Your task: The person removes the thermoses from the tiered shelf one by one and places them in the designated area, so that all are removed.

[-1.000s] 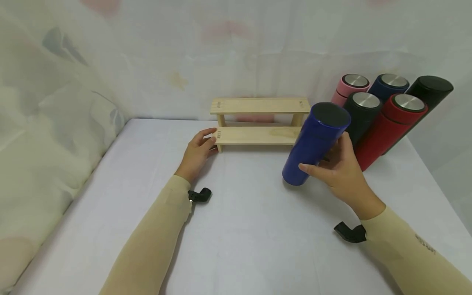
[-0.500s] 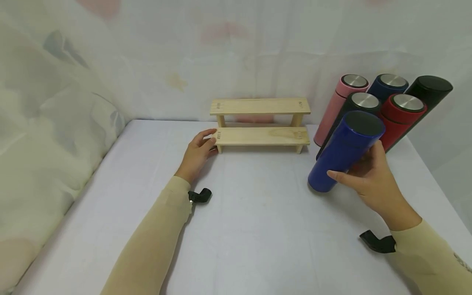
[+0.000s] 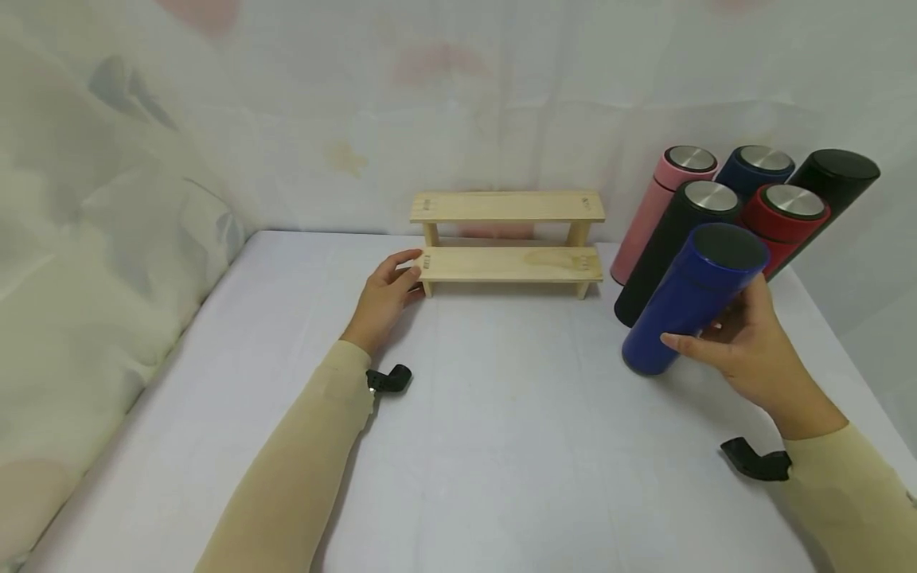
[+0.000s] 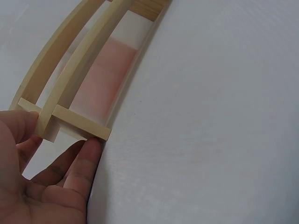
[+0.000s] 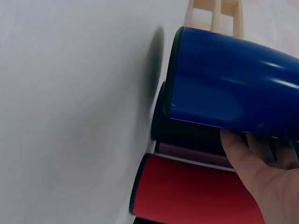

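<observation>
Near the back, a two-tier wooden shelf (image 3: 501,264) stands on the white table. At its left end my left hand (image 3: 383,301) grips the lower board; in the left wrist view the thumb lies at the board's end and the fingers reach under to the end support (image 4: 83,122). My right hand (image 3: 770,362) grips a cobalt-blue vacuum flask (image 3: 691,298) with a black top, thumb on its near side. In the right wrist view the flask's base hangs just off the table, its shadow beside it. A black flask (image 3: 669,255) with a steel lid stands right behind it.
Close around stand more flasks: a pink one (image 3: 648,215), a navy one (image 3: 745,175), a red one (image 3: 781,219) and a black one (image 3: 834,179) at the far right. A patterned cloth (image 3: 444,119) hangs behind the table, and another (image 3: 93,278) borders its left side.
My right hand has carried the blue flask rightward, away from the shelf's right end and in front of the other flasks. My left hand has stayed on the shelf.
</observation>
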A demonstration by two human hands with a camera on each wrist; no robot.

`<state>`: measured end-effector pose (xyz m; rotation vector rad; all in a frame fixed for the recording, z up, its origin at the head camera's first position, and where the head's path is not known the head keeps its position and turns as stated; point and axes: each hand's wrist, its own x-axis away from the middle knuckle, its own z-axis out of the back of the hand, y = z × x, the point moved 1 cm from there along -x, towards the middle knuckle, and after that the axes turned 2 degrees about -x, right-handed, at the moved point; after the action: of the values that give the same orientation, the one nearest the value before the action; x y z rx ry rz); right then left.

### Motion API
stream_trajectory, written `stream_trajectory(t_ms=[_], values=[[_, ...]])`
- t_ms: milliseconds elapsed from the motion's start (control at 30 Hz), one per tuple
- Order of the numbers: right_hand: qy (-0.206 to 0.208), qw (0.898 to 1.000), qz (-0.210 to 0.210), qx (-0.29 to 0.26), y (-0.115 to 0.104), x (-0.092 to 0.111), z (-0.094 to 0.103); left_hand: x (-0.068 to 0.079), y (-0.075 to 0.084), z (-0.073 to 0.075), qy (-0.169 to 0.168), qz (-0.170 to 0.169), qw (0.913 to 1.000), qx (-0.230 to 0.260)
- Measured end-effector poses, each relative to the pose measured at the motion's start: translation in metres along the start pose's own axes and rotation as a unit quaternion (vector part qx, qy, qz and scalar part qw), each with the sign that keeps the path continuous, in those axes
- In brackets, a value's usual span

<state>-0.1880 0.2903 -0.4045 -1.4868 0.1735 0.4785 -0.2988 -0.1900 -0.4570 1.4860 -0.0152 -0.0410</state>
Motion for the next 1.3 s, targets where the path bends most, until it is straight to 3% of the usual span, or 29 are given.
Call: stream_trajectory(t_ms=[200,800,967,1167,1300], values=[[0.003,0.999,-0.014,0.029,0.005,-0.001,0.005,0.000,0.001,0.000,0.002,-0.001,1.0000,-0.003],[-0.005,0.999,-0.038,0.031,0.009,0.002,0.013,-0.003,-0.004,0.002,0.004,0.009,0.9999,-0.010],[-0.004,0.999,-0.032,0.019,0.007,0.001,0.013,-0.003,-0.004,0.003,0.004,0.014,0.9998,-0.011],[0.028,0.999,-0.015,-0.003,-0.004,0.003,0.013,-0.003,-0.003,0.002,0.002,0.008,1.0000,-0.004],[0.038,0.998,0.013,-0.053,-0.014,0.005,0.015,-0.002,-0.002,0.001,0.001,0.005,1.0000,0.003]])
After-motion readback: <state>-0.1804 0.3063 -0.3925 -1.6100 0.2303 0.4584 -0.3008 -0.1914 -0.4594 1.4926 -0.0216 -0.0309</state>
